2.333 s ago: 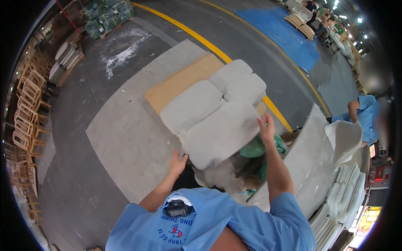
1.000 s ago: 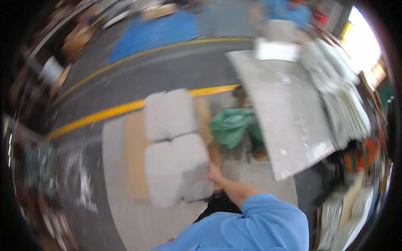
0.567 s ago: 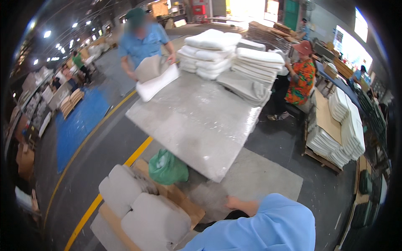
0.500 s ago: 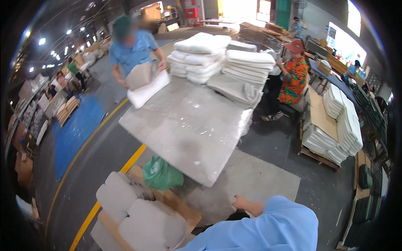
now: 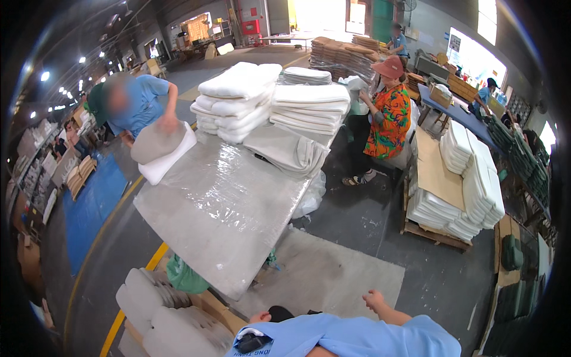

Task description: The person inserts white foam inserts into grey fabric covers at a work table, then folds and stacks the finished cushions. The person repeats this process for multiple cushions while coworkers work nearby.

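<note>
My right hand (image 5: 373, 299) hangs over the floor at the lower middle, its fingers loosely bent and apart, with nothing visible in them. Low beside my blue shirt is my left hand (image 5: 260, 317), partly hidden by the cloth, so its fingers are unclear. Ahead stands a plastic-covered table (image 5: 202, 220). Near its far right edge lies a folded grey fabric pile (image 5: 285, 152), with stacks of white pads (image 5: 238, 83) behind it. Across the table's left corner, a person in blue bends over a white pad (image 5: 172, 157) partly covered with grey fabric.
Grey pads (image 5: 178, 333) lie stacked at my lower left, near a green bag (image 5: 185, 276) by the table. On the right, more white pads (image 5: 473, 178) sit on a wooden pallet (image 5: 437, 235). A person in a patterned shirt (image 5: 389, 122) sits beyond the table's right side.
My view has shifted, and my left hand has come into sight. My right hand is farther right. The person in blue now leans lower over the pad and grey fabric.
</note>
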The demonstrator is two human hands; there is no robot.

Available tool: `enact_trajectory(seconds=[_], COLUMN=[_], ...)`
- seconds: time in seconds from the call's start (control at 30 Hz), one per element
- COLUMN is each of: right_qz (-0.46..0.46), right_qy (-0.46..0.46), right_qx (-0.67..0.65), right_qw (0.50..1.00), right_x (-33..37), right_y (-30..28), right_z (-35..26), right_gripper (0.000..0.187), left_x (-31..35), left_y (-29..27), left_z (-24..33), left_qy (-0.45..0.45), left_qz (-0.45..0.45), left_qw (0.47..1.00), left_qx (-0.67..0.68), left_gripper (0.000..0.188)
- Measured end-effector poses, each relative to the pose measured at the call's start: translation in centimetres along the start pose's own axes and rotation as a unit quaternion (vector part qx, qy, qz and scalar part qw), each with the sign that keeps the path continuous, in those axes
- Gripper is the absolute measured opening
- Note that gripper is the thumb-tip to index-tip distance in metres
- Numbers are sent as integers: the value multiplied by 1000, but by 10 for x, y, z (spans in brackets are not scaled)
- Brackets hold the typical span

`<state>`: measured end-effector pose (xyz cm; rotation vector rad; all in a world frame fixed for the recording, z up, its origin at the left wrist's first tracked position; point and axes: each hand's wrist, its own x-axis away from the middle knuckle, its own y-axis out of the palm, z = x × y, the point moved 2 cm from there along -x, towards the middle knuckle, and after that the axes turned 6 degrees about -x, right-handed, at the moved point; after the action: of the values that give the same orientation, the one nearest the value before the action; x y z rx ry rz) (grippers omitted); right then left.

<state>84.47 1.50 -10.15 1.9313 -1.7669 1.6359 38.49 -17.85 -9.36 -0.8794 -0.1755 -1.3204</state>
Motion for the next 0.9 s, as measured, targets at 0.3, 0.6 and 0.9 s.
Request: enact_trajectory(seconds=[0.3,0.6,0.9], right_qz=[-101,-2,-120], right_qy=[7,-283,73], right_qx=[47,170,-168], right_qw=[994,944,976], right_x=[-46,-181,-222], right_y=[1,-36,-25], right_z=[-22,-110,-240], right_gripper=[49,34,33], left_x=[-60,-10,-121], left_y=[-107,-207,-197], left_z=[321,607,683], left_qy=[314,845,858], left_qz=[-66,62,109], left_qw=[919,531,497], left_qx=[230,14,70], left_gripper=[41,20,23])
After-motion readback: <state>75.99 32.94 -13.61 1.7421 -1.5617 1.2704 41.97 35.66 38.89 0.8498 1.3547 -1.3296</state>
